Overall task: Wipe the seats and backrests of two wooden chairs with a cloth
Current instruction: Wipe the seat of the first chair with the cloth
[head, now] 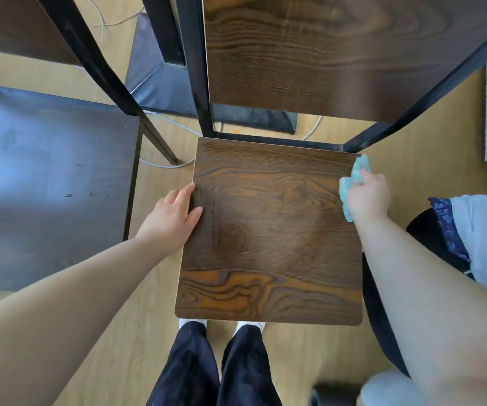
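Note:
A wooden chair stands right in front of me, its brown grained seat (271, 235) in the middle of the view and its backrest (324, 54) rising at the top between black metal posts. My right hand (368, 197) grips a light teal cloth (353, 180) against the seat's right edge near the back corner. My left hand (172, 215) lies flat with fingers spread on the seat's left edge. A second chair's darker seat (46, 186) is at the left, with its backrest (16, 24) at the top left.
A light wooden floor (148, 288) runs beneath the chairs. A black table base (163, 83) and white cables (172, 124) lie behind the chairs. My dark trouser legs (215, 367) are below the seat. Another person's leg and dark stool (429, 230) are at the right.

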A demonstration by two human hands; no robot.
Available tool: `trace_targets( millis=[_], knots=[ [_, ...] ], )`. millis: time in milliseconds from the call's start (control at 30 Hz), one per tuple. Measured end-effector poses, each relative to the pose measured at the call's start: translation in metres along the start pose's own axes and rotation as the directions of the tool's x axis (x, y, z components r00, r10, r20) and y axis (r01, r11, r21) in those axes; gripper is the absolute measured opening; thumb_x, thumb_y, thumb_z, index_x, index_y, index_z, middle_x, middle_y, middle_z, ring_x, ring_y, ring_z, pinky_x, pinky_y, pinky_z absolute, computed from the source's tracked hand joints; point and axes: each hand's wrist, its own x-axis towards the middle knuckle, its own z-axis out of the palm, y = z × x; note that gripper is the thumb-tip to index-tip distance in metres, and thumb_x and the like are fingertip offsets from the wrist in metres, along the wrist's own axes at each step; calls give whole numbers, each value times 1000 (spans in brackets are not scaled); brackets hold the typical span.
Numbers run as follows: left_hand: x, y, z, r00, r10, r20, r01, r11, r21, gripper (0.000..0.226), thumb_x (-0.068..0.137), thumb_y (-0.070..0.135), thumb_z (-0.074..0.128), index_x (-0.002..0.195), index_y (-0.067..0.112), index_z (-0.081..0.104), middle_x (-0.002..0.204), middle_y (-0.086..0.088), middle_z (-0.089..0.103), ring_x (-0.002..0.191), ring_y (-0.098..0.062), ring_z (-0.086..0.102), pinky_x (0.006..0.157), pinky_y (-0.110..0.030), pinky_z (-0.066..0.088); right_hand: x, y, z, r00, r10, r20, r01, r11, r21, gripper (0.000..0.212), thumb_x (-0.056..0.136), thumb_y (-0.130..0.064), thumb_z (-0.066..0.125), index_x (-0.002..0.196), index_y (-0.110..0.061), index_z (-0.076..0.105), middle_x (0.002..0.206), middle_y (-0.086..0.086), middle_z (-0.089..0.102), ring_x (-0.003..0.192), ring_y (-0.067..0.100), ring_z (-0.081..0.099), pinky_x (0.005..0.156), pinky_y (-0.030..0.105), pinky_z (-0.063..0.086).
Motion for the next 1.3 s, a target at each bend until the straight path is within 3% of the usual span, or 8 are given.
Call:
trace_targets(
  millis=[67,133,200,267,467,933,1167,1300],
  knots=[
    [5,-1,0,1000,-9,2,9,1000,-18,64,104,49,40,159,30,15,156,-3,37,140,-27,40,112,-48,41,-5,-10,15,998,-54,34,56,996,-63,36,105,-18,39,139,-11,46,122,1,52,112,19,52,74,15,34],
    [9,-2,-1,1000,-13,-6,13,999,-42,65,103,50,40,159,31,13,158,-3,36,141,-26,39,113,-49,40,-11,-22,27,996,-82,35,85,994,-69,36,106,-23,40,141,-15,43,125,-1,51,115,15,54,75,12,42],
    [12,-4,-2,1000,-12,-14,11,998,-56,65,103,51,41,159,32,13,158,-3,36,141,-26,39,113,-50,40,-15,-37,38,983,-169,74,176,978,-112,41,104,-20,44,145,-15,40,133,4,49,123,21,52,90,23,53],
    [13,-5,-4,1000,-14,-14,13,998,-67,65,103,51,40,159,33,13,158,-2,35,141,-26,40,113,-50,41,-19,-50,50,958,-242,155,264,954,-144,45,102,-15,46,147,-14,38,137,7,45,126,23,49,102,34,50],
    [16,-12,-13,999,-32,-41,28,997,-74,64,103,49,40,159,33,14,159,-2,35,140,-25,40,112,-50,42,-43,-88,96,843,-415,341,491,853,-176,47,101,-7,46,148,-11,39,138,8,43,120,26,50,105,39,46],
    [0,-33,-19,993,-61,-98,55,996,-63,63,104,45,41,159,27,17,155,-5,39,138,-26,42,110,-45,41,-130,-115,164,513,-612,602,810,578,-103,56,97,-9,52,150,-12,34,133,5,44,118,25,49,94,36,46],
    [-11,-34,-20,993,-56,-103,48,996,-79,63,104,45,42,160,26,19,158,-6,35,144,-28,35,112,-45,37,-162,-76,158,356,-622,697,866,500,4,51,97,-7,49,147,-14,41,118,4,46,104,25,51,87,34,46],
    [-16,-33,-17,993,-51,-108,42,996,-85,62,104,43,43,159,25,20,156,-8,38,142,-29,36,111,-46,38,-188,-42,148,316,-642,699,858,507,78,47,98,-9,51,144,-14,45,112,3,48,99,24,53,82,29,43]
  ],
)
